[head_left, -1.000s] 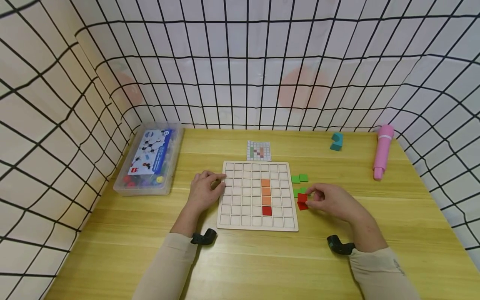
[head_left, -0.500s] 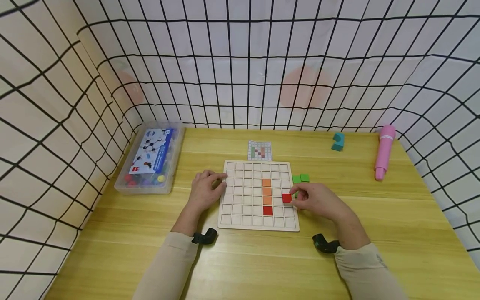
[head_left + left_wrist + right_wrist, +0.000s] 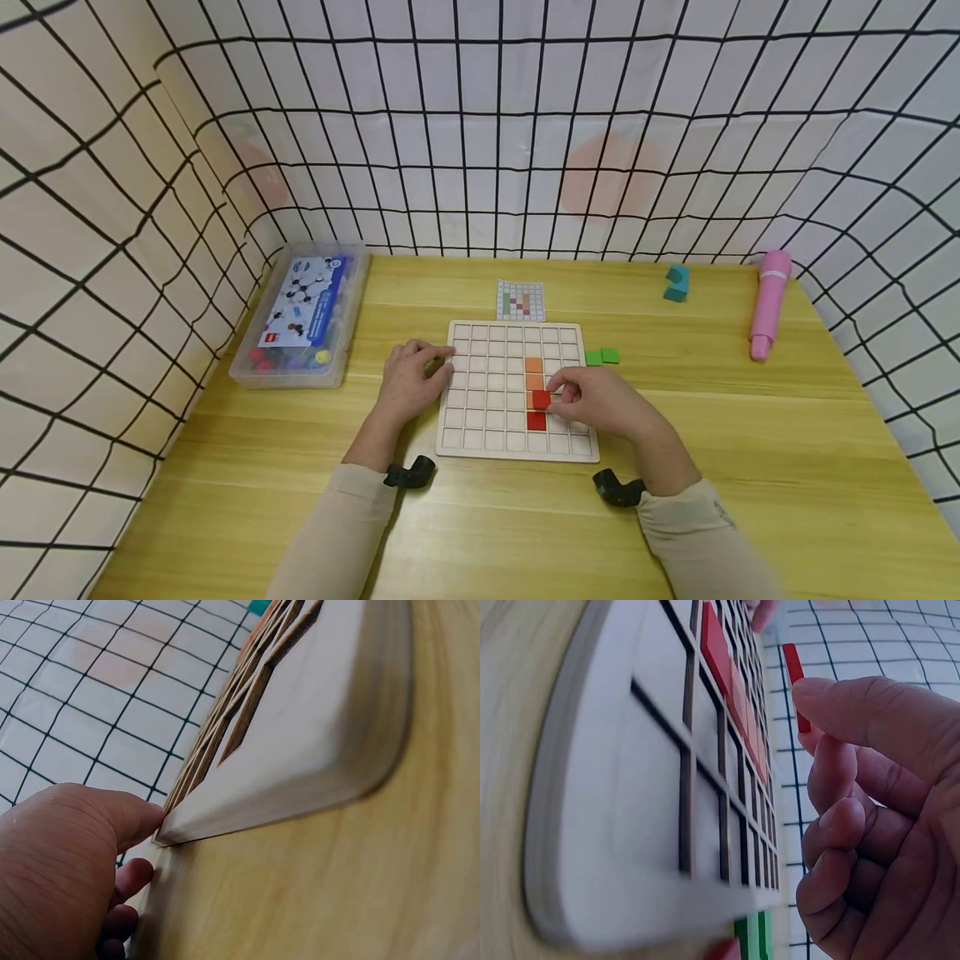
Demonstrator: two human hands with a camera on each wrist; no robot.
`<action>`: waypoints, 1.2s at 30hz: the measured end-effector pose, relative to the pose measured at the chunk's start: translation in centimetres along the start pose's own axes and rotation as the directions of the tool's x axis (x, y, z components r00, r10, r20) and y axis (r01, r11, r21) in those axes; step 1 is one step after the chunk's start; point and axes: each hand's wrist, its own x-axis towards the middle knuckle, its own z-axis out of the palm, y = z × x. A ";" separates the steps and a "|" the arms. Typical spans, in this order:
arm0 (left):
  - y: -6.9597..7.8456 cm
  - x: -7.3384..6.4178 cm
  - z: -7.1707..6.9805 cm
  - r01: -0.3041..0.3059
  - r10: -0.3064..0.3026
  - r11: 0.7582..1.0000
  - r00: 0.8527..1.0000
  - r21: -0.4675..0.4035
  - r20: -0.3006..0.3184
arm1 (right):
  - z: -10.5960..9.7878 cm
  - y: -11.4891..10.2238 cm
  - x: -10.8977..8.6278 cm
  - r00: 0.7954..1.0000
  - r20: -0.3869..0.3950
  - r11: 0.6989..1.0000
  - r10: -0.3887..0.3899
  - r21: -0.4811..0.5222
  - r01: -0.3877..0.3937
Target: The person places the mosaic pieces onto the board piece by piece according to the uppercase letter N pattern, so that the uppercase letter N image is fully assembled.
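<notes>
My right hand (image 3: 600, 400) pinches a small red square tile (image 3: 541, 400) between thumb and fingertips, over the wooden grid board (image 3: 480, 417). In the right wrist view that tile (image 3: 790, 656) stands apart from the board, seen edge-on. In the head view it partly covers the lowest tile of an orange column (image 3: 533, 365). Just below this column, another red tile (image 3: 536, 422) lies in a cell. My left hand (image 3: 407, 379) rests at the board's left edge; the left wrist view shows its thumb (image 3: 142, 817) touching the edge.
Green tiles (image 3: 610, 356) lie right of the board, partly hidden by my right hand. A patterned grid card (image 3: 521, 301) sits behind the board. Farther out are a clear plastic case (image 3: 300, 317), a teal block (image 3: 677, 283) and a pink microphone-shaped object (image 3: 769, 304).
My right hand has carried the red tile leftward from beside the board's right edge to over the orange column. The left hand stays in place at the left edge.
</notes>
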 end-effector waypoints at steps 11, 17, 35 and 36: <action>0.0 0.0 0.0 -0.005 0.005 1.000 1.000 -0.001 0.002 | 1.5 -1.6 1.3 1.000 0.013 1.000 0.002 -0.029 -0.001; -0.1 0.1 0.0 -0.005 0.005 1.000 1.000 -0.003 0.003 | 1.9 -2.1 2.0 1.000 0.003 0.999 -0.006 -0.053 0.007; 0.0 0.0 -0.1 -0.002 0.002 1.000 1.000 -0.012 -0.007 | 2.9 -2.8 2.6 0.998 -0.017 0.996 0.058 -0.069 -0.059; 0.1 0.0 -0.1 -0.002 0.001 1.000 1.000 -0.011 -0.007 | 2.9 -2.8 2.6 0.998 -0.017 0.996 0.060 -0.069 -0.061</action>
